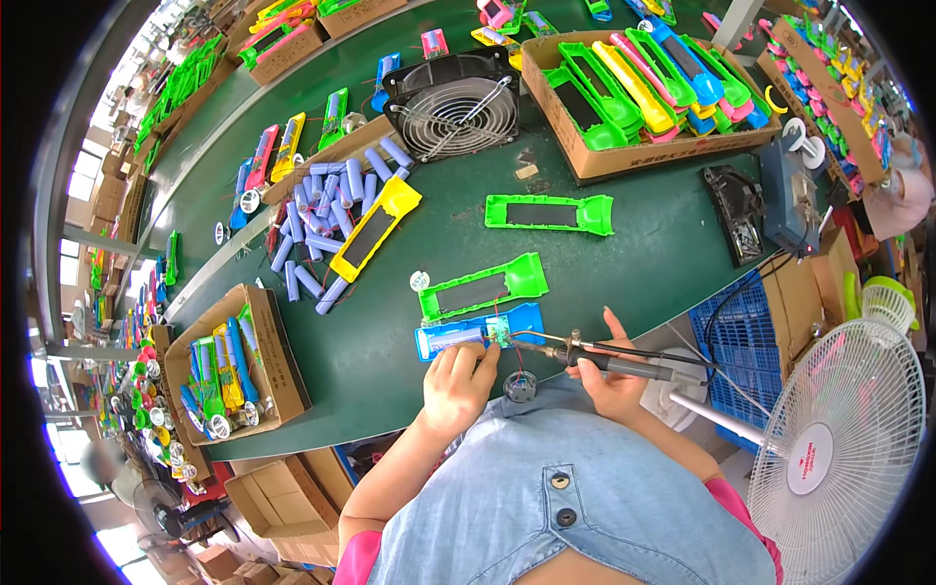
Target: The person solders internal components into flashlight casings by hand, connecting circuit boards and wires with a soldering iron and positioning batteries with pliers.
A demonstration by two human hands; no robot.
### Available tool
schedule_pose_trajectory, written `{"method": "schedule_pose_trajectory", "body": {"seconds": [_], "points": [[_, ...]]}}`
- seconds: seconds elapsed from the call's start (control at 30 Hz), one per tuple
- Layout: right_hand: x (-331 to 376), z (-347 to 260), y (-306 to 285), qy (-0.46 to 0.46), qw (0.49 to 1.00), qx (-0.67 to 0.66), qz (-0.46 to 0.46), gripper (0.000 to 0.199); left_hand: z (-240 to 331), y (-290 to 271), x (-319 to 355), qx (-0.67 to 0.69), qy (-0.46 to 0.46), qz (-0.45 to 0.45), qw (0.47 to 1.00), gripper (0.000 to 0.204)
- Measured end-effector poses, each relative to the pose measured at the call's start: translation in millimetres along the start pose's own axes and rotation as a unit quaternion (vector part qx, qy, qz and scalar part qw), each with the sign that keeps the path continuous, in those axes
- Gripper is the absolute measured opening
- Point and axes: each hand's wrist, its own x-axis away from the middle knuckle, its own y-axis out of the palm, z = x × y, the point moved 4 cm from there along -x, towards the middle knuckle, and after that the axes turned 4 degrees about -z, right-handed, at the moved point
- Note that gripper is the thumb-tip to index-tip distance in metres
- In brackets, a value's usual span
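Observation:
My left hand [456, 383] pinches the near edge of a blue plastic torch shell [478, 331] lying on the green table [390, 361], with a lilac battery cell inside it. My right hand [606, 375] grips a soldering iron [595, 356] by its black handle, its tip pointing left at the small circuit board [501, 333] in the blue shell. A small round black part [521, 387] lies at the table edge between my hands. Two green shells [485, 287] [549, 214] and a yellow shell [376, 227] lie further out.
A heap of lilac battery cells [327, 210] sits at the left. Cardboard boxes of coloured shells stand at the far right [639, 83] and near left [229, 366]. A black square fan [453, 102] is at the back, a solder stand [738, 214] right, a white floor fan [843, 453] lower right.

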Motion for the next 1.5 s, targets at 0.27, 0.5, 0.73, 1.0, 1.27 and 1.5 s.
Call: {"method": "schedule_pose_trajectory", "body": {"seconds": [0.27, 0.5, 0.73, 1.0, 1.27, 1.5], "points": [[-3.4, -3.0, 4.8, -0.02, 0.999, 0.01, -0.03, 0.016, 0.0, -0.5, -1.0, 0.0, 0.003, -0.004, 1.0, 0.027], [1.6, 3.2, 4.8, -0.013, 0.999, -0.005, -0.032, 0.017, 0.7, -2.1, -2.4, 0.004, 0.003, -0.012, 1.0, 0.026], [0.7, 0.3, -1.9, 0.063, 0.991, -0.111, 0.038, 0.022, 2.0, -2.3, -5.1, 0.008, 0.002, -0.019, 1.0, 0.026], [-36.8, -20.4, -33.0, -0.102, 0.988, 0.109, -0.034, 0.015, -3.5, -11.8, -15.4, -0.023, -0.059, -0.025, 0.998, 0.027], [-102.1, 1.5, -37.5, -0.258, 0.856, 0.423, -0.147, 0.032, -92.2, 8.2, -32.4, -0.05, -0.252, -0.127, 0.958, 0.03], [-118.8, 15.9, -32.5, -0.252, 0.86, 0.391, -0.211, 0.046, -54.8, -17.1, 34.9, 0.054, -0.243, 0.108, 0.962, 0.032]]}}
